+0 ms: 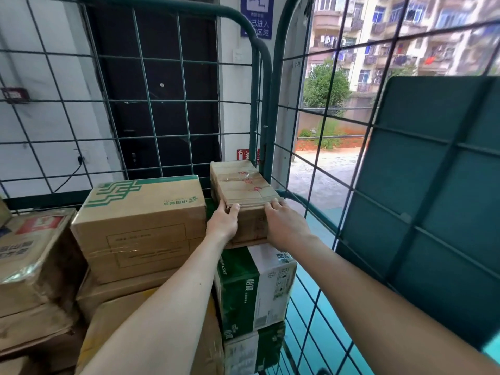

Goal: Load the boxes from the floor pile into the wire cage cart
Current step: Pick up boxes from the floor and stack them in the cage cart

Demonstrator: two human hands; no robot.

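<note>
Reaching forward on straight arms, the left hand (pixel 222 221) and right hand (pixel 284 226) are set apart, each clamped round a near corner of the small brown box (pixel 240 182), with fingertips hooked over its top edge. This box is plain corrugated card, oblong, banded with glossy clear tape and red marks. It sits atop a green-and-white carton (pixel 254 285) in the far right corner of the wire cage cart (pixel 261 104). Just to its left stands a larger tan carton (pixel 140 226) printed with a green emblem, close enough to crowd the left wrist. A dented box with a red logo (pixel 32 253) lies farther left. A dark green panel (pixel 433 185) leans outside the cart's right mesh.
</note>
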